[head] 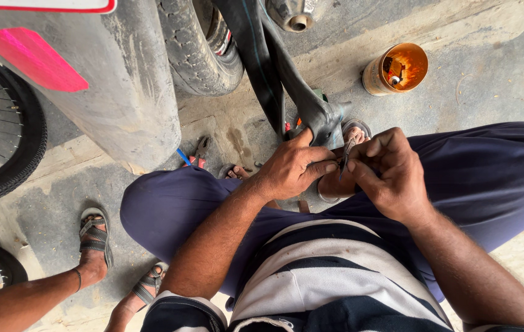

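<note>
A black rubber inner tube (277,67) hangs down from the top of the view and folds at my hands. My left hand (293,169) pinches the folded end of the tube, thumb on top. My right hand (388,172) is closed around a small thin metal tool (346,154) whose tip meets the rubber between both hands. I squat, with dark blue trousers (489,178) over both knees and a striped shirt below.
A tin can (395,69) with orange-brown glue stands on the concrete at upper right. A motorcycle tyre (197,49) and grey mudguard (114,92) are ahead. Pliers (200,150) lie on the floor. Another person's sandalled feet (95,243) and bicycle wheels (3,141) are at left.
</note>
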